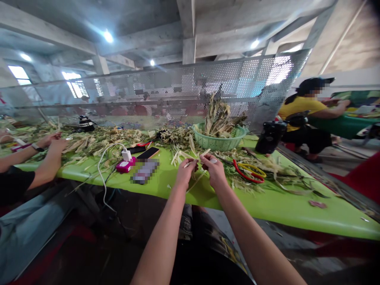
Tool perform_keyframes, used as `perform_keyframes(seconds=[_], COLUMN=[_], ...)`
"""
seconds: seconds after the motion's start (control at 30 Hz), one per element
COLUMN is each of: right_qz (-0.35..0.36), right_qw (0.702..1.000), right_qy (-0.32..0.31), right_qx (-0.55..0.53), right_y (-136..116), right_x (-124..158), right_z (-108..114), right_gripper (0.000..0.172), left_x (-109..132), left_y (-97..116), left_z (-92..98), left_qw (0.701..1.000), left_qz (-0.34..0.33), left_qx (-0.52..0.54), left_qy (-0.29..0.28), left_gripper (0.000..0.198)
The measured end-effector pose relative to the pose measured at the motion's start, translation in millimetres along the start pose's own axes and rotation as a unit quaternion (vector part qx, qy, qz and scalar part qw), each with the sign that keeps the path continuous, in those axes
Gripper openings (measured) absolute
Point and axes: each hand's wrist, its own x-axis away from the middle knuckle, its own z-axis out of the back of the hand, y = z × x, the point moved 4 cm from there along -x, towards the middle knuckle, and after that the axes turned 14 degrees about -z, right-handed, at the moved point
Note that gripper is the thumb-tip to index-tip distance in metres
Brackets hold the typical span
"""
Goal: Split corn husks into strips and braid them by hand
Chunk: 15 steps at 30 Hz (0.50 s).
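Over the green table (160,183), my left hand (184,174) is closed on a pale strip of dried plant (187,164). Close by on the right, my right hand (214,169) pinches pale plant fibres (204,152), its fingertips nearly touching those of my left hand. A thin strip hangs below between the two hands. Behind them stands a green basket (218,142) holding dried husks (218,113). Scissors with red and yellow handles (252,173) lie right of my right hand, among plant scraps.
Left of my hands lie a dark phone (148,153), a second phone (145,171) and a pink power socket (126,164) with a white cable. A black container (270,137) stands right. Another person's hands (53,140) are at left; a perforated screen (166,99) rises behind.
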Motion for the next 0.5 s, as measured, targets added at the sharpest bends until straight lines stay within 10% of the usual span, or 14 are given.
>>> perform_keyframes(seconds=[0.23,0.5], right_qz=[0.015,0.236], right_qw=[0.991,0.919], right_qy=[-0.08,-0.066], right_qx=[0.102,0.309], right_y=[3,-13], right_x=[2,19], right_z=[-10,-18], right_gripper=[0.029,0.021], left_x=[-6,-13], left_y=[-6,-17], left_z=[12.6,8.5], left_qw=[0.997,0.994], left_qz=[0.001,-0.015], left_qx=[0.03,-0.086], left_qy=[0.073,0.06], left_gripper=[0.03,0.015])
